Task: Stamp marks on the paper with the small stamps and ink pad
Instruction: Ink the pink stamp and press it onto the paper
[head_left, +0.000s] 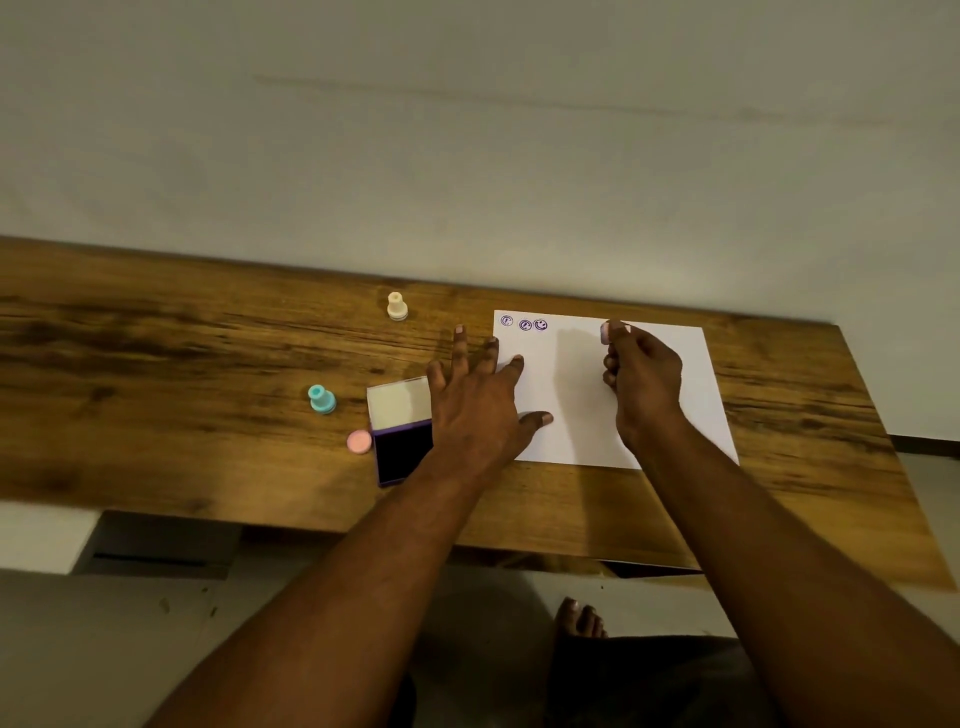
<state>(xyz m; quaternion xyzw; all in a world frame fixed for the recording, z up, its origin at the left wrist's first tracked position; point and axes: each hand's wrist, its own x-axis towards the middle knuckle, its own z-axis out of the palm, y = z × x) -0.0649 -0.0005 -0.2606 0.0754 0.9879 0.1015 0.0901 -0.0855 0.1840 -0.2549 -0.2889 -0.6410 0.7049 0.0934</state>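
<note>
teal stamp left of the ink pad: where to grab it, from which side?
Take the teal stamp by its narrow upper knob, coming straight down from above. It stands upright on its wider base, clear of the ink pad and the pink cap, so a fingertip pinch should fit.

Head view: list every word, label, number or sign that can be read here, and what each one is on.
No readable words, brands or numbers.
Paper: three round purple stamped marks along its far left edge; the rightmost looks like a smiley face, the other two are too small to make out.
Ink pad, cream stamp, teal stamp, pink cap: no lettering visible.
</note>
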